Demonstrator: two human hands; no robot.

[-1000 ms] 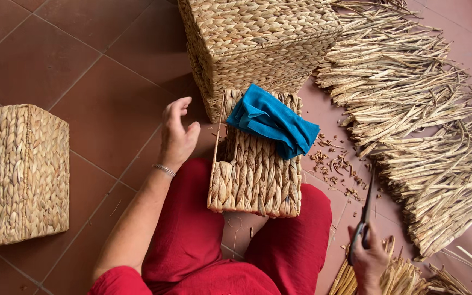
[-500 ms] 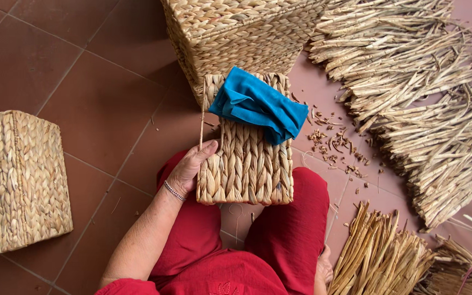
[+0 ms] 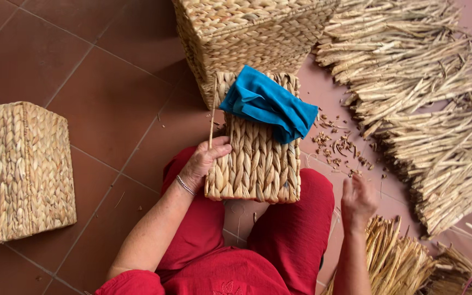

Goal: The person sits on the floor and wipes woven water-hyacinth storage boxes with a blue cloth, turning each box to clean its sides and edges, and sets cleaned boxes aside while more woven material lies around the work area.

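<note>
while left hand (image 3: pixel 206 161) grips woven basket (image 3: pixel 255 158), open right hand (image 3: pixel 358 199) hovers beside straw bundle (image 3: pixel 394 262).

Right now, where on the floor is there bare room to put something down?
Bare tiles lie between the woven box on the left and the small basket on the lap. The right is crowded: dried stalks and scraps beside the right hand. The left hand holds the basket.
</note>
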